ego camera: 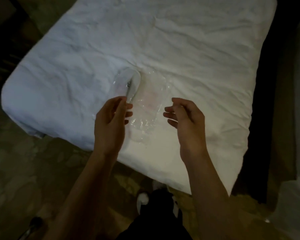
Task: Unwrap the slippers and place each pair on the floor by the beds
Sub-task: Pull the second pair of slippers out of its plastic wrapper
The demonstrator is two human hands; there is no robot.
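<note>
I'm looking into a dim bedroom, likely a hotel room: a bed (180, 40) with rumpled white sheets is filling the view, patterned carpet (33, 170) lying around it.

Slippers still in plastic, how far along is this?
Early on. Nothing looks done: the wrapped slippers and another clear plastic packet lie on the bed. In hand: the left hand and right hand hover open over them. Left: unwrapping, placing on floor.

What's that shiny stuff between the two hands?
In the head view, a clear plastic wrapper lies on the white bed between the left hand and right hand, probably with slippers inside.
</note>
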